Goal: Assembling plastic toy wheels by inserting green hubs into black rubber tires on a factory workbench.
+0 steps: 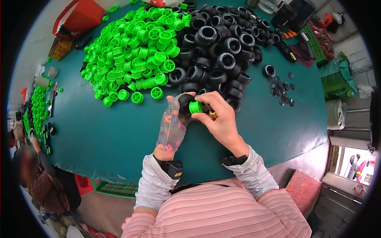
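My left hand [173,121], in a thin see-through floral glove, is closed around a black toy tyre [185,103]. Beside it, my right hand [219,118] pinches a green plastic wheel hub [195,107] between thumb and fingers, close against the tyre. A small brass-coloured piece [213,114] shows under the right fingers; its kind I cannot make out. Beyond my hands lies a big heap of green wheel hubs [127,59]. To its right, a heap of black tyres [226,59] touches it.
Small black discs [282,92] lie on the green tabletop [107,139] at right, near a single tyre [269,70]. A red container [77,18] stands at the far left. Another person [37,170] works at the left end by more hubs. A green crate [115,188] sits below the table.
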Available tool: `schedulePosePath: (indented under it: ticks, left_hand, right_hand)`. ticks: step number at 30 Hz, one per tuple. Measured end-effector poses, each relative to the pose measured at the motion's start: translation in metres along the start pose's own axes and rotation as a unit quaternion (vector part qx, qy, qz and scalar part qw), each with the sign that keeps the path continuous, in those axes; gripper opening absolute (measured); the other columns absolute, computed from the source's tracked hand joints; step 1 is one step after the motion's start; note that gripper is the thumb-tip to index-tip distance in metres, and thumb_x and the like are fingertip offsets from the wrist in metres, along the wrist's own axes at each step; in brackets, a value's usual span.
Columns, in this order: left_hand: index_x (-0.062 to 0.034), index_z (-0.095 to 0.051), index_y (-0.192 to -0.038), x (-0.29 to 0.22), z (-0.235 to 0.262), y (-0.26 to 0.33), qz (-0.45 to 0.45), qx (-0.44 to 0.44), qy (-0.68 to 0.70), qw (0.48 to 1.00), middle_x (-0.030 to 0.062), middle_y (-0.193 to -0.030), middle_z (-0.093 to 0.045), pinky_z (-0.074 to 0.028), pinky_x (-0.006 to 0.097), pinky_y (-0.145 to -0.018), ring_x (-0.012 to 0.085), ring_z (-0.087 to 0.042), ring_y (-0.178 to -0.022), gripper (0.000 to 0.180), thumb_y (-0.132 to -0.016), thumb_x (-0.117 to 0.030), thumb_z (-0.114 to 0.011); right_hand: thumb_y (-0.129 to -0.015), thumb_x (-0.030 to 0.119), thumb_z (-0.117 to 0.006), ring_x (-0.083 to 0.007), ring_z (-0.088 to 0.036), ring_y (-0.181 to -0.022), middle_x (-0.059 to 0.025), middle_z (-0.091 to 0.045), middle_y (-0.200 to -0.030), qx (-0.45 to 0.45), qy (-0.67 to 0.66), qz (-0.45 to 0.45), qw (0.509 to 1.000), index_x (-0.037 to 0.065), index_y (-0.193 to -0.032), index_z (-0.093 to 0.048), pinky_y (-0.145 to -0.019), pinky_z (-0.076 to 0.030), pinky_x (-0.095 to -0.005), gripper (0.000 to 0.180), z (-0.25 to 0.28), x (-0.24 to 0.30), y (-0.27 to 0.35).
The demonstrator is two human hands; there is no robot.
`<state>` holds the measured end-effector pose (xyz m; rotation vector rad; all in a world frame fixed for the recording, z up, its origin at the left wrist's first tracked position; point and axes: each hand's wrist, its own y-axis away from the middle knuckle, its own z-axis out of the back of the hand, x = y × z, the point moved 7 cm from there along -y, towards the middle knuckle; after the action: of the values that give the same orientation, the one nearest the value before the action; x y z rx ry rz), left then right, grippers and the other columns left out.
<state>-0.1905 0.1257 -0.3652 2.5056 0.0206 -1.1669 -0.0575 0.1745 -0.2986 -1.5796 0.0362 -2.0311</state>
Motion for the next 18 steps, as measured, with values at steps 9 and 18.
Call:
schedulePosePath:
  ticks: [9, 18]
  left_hand:
    - [-0.0025, -0.053, -0.133, -0.007, -0.042, -0.017, -0.008, 0.017, 0.138, 0.99, 0.0176, -0.117, -0.067, -0.058, 0.038, -0.084, 0.0286, -0.069, -0.097, 0.067, -0.103, -0.061, -0.04]
    - [-0.0001, -0.052, -0.135, -0.028, -0.098, 0.025, 0.011, 0.013, 0.03, 0.999, 0.0157, -0.114, -0.067, -0.059, 0.036, -0.079, 0.024, -0.069, -0.095, 0.054, -0.108, -0.046, -0.044]
  right_hand:
    - [-0.082, 0.031, -0.08, -0.0341, -0.07, -0.093, -0.0107, -0.066, -0.124, 0.053, 0.131, -0.011, 0.99, 0.005, -0.112, -0.059, -0.072, -0.055, -0.0416, 0.044, 0.055, -0.001, -0.026]
    - [-0.082, 0.013, -0.082, -0.0158, -0.062, -0.079, -0.0046, -0.062, -0.11, 0.047, -0.017, 0.004, 0.999, 0.005, -0.117, -0.066, -0.063, -0.049, -0.0291, 0.039, 0.1, 0.051, -0.019]
